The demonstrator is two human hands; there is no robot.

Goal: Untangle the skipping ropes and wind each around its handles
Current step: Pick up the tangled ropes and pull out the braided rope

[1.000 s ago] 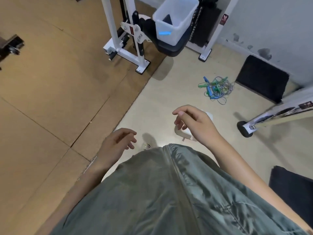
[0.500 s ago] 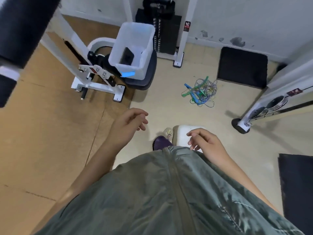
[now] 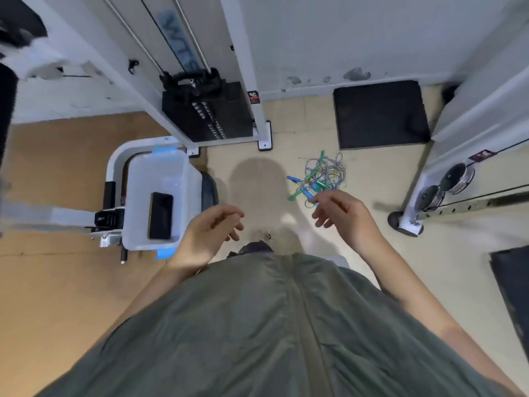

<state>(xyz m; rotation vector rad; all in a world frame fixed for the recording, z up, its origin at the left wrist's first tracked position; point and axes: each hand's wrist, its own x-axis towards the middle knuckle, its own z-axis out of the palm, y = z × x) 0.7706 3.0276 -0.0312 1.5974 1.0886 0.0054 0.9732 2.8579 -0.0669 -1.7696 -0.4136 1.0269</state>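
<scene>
Olive-green fabric of the person's shirt (image 3: 274, 325) fills the near view. Above it, both hands hang over the floor (image 3: 372, 196) with fingers loosely curled, holding nothing: the left hand (image 3: 210, 233) beside a clear plastic bin (image 3: 160, 202) that contains a dark phone (image 3: 161, 215), the right hand (image 3: 343, 216) reaching forward. Just beyond the right hand's fingertips, on the pale floor, lies the tangle of skipping ropes (image 3: 320, 174), green and blue handles knotted with grey cord, not touched. Farther off stand a black mat (image 3: 380, 114) and a weight stack (image 3: 206, 110).
</scene>
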